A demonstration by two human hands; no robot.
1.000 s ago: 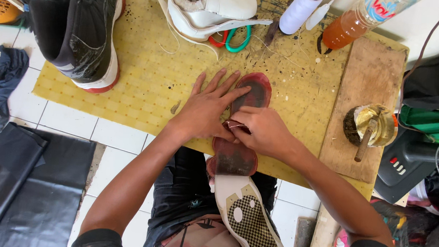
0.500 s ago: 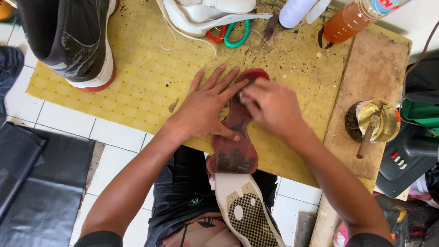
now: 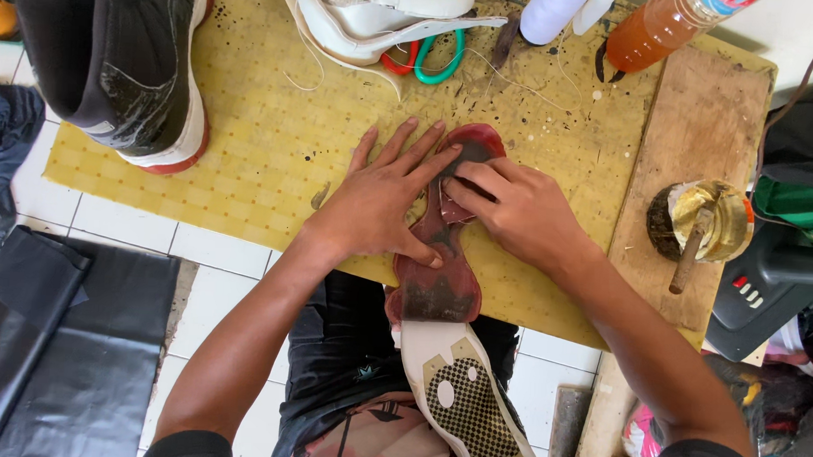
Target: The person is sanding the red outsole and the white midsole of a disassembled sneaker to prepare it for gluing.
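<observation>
**Two hands press a red shoe sole on a yellow mat**

A red rubber sole point(image 3: 442, 257) lies flat on the yellow mat point(image 3: 245, 148), right in the middle. The left hand point(image 3: 380, 200) lies on it with its fingers point(image 3: 401, 151) spread wide and flat. It holds nothing. The right hand point(image 3: 517, 210) is just beside it. Its fingers point(image 3: 468, 181) are bent close together and pinch a loose flap of the sole.

At the top edge stands an orange bottle point(image 3: 657, 29) with a bright label near its cap. Next to it is a white tube point(image 3: 558, 11). Red and green scissor handles point(image 3: 432, 61) peek out from under a white shoe point(image 3: 388, 13).

A black high-top shoe point(image 3: 121, 61) sits at the left of the mat. A wooden board point(image 3: 703, 123) lies at the right, with a glue tin point(image 3: 704, 223) and a brush in it. Near the person's lap a white shoe sole point(image 3: 463, 395) with a black checked patch faces up, touching the red sole's near end.
</observation>
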